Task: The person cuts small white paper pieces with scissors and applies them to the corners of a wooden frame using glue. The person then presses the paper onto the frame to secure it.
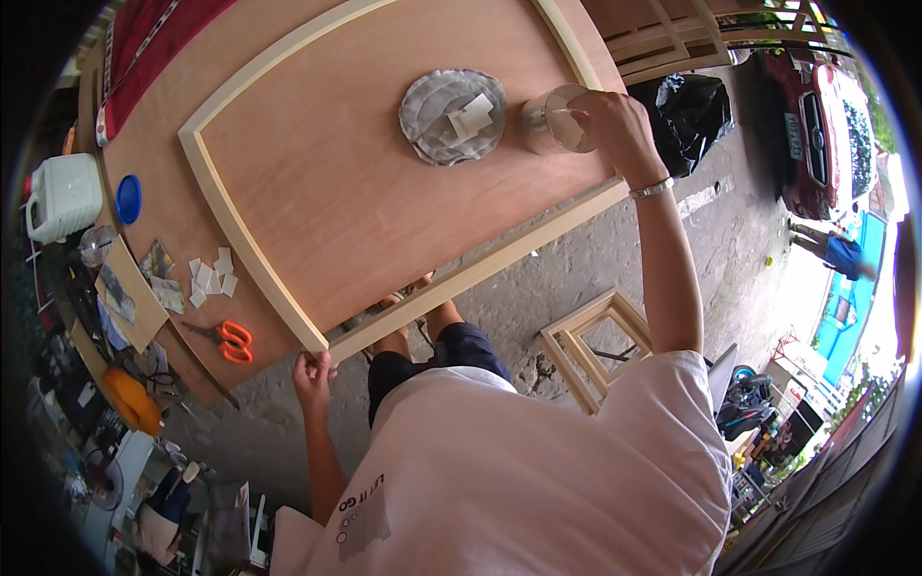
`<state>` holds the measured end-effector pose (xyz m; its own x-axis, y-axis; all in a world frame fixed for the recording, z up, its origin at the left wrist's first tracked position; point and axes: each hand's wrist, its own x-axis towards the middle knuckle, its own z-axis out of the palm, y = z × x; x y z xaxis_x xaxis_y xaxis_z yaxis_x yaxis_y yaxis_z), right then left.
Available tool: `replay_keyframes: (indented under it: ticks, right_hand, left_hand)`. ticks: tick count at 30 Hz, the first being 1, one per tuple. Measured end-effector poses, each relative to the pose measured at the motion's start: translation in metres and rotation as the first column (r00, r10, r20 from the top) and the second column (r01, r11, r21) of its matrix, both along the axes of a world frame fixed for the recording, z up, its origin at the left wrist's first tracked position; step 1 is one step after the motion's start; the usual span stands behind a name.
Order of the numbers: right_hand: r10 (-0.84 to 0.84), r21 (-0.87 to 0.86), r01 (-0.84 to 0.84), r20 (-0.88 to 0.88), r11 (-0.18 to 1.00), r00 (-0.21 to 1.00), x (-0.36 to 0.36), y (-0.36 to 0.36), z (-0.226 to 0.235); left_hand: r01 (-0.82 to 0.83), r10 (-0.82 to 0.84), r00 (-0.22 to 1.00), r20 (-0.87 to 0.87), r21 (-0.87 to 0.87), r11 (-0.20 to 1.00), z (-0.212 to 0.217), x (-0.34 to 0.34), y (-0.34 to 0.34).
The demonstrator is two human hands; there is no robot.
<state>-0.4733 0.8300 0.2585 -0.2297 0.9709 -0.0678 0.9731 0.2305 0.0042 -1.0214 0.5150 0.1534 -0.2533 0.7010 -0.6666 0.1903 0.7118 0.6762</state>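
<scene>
Person at work by the tabletop. Pale wooden frame lies over it; its near bar runs long from near left to far right, with a wedge of floor showing between bar and tabletop edge.

Left hand: at the frame's near left corner, thumb and fingers pinched on the joint. Right hand: well apart, beyond the other end of that bar, fingers bent down at the mouth of a tub.

Key relation: the pinched corner lies near and left of the right hand, roughly down the length of the near bar. The tub is just left of the right hand, which is much the nearer of the two to it. Round grey pad farther left, white pieces on top. Orange-handled scissors left of the left hand.

Hard to make out: the right fingertips overlap the tub's mouth, so I can't tell whether they pinch anything or how far they reach in. Tub's contents unclear. Joint partly covered by the left fingers. Frame's far side cut off above.
</scene>
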Motion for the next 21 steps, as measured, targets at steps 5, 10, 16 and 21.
replay_keyframes:
  ticks: [5,10,16,21]
  right_hand:
    - [-0.224,-0.017,0.235,-0.375,0.972,0.899,0.017,-0.008,0.008]
    - [-0.234,-0.021,0.24,-0.327,0.97,0.916,0.02,-0.01,0.003]
    - [0.091,-0.011,-0.09,0.155,0.996,0.984,0.0,0.006,-0.032]
    - [0.151,-0.027,-0.149,0.243,0.989,0.958,0.008,0.008,-0.041]
  left_hand:
    - [0.046,-0.046,0.999,-0.006,0.029,0.999,-0.001,0.002,0.003]
    - [0.002,-0.003,1.0,0.012,0.02,1.0,0.0,0.007,0.005]
    - [0.021,-0.022,1.0,0.012,0.06,0.998,-0.001,0.009,0.004]
    - [0.213,-0.222,0.918,-0.328,-0.064,0.975,0.013,0.003,0.009]
